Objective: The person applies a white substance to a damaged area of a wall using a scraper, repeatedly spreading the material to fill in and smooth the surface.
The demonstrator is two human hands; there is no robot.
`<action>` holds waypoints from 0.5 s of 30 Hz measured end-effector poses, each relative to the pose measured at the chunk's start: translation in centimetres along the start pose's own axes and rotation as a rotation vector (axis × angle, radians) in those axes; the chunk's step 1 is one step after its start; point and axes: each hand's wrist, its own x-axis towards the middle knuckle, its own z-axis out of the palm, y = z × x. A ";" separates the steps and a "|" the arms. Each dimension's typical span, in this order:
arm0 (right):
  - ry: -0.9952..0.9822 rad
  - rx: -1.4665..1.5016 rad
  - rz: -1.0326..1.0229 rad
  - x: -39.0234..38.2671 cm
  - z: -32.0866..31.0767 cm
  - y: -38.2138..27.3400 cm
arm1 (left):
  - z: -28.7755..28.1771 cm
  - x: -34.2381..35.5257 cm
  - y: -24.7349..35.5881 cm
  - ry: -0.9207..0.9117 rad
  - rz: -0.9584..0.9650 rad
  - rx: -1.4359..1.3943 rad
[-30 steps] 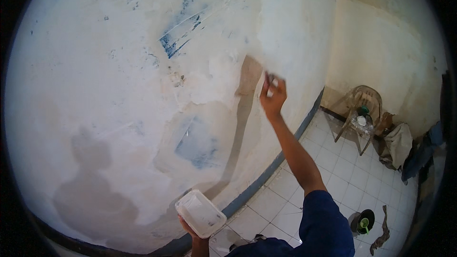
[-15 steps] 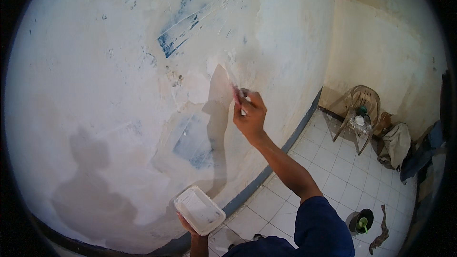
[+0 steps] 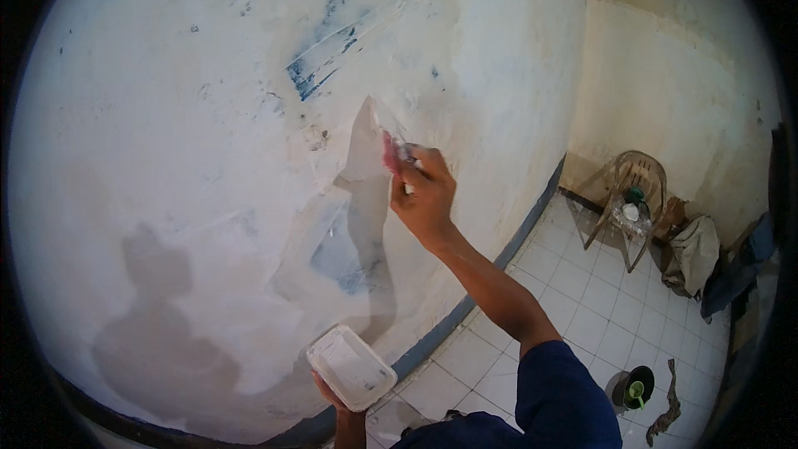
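Note:
My right hand (image 3: 426,199) is closed round the handle of a putty knife (image 3: 389,148) with a pinkish-red part. Its blade is against or very close to the white wall (image 3: 216,141), below a scraped blue patch (image 3: 312,75). Lower down, my left hand (image 3: 327,391) grips the side of a white rectangular plastic tub (image 3: 353,357) with pale smears inside; most of its fingers are hidden behind it. Between the two lies another bluish patch (image 3: 332,262), partly covered by the shadow of my arm.
A plastic chair (image 3: 638,168) carrying several items stands in the far right corner, beside a pale cloth or sack (image 3: 694,254). On the tiled floor (image 3: 582,291) are a dark bucket (image 3: 638,374) with something green in it and a brown twisted strip (image 3: 667,406).
My right hand has moved a little left with the putty knife, and the tool has turned slightly against the wall. The tub in my left hand has hardly shifted.

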 end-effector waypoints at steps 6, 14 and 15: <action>0.159 0.092 0.279 5.5 -0.9 3.3 | -2.4 0.9 1.1 -0.021 0.053 0.016; -0.114 -0.026 -0.077 -1.8 0.4 -3.0 | -2.6 0.2 1.4 -0.197 -0.055 -0.003; -0.087 0.063 -0.062 -2.0 -0.6 -3.2 | -2.8 0.3 1.4 -0.197 -0.056 -0.001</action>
